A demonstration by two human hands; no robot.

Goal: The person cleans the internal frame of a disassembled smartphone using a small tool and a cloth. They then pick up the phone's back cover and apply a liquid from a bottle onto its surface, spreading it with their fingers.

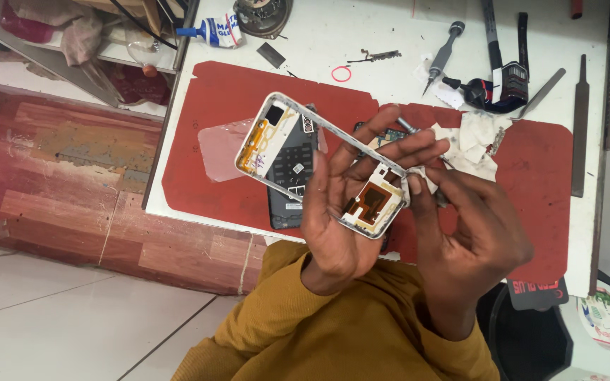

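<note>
A person in a mustard-yellow sleeve works over a white desk, holding a stripped phone frame up above a red work mat. The left hand has its fingers curled round the frame's lower end, gripping it by both long rails so the inside faces the camera. The right hand pinches a small wad of white tissue against the frame's lower corner, thumb and fingertips pressed together on it. By the look of it, the step in hand is wiping or cleaning that corner of the frame; any further rubbing along the rail would seem to call for a steady left-hand grip and light pressure, since the thin rails could flex.

A dark phone back panel lies on the mat just beneath the frame. Crumpled tissues sit near the right hand, with a screwdriver, a black-handled tool, a flat metal file, a glue tube and a red rubber band farther back on the desk.

The frame is held clear of the mat, close to the desk's near edge, beyond which the tiled floor drops away. Open mat lies to the left and far right
</note>
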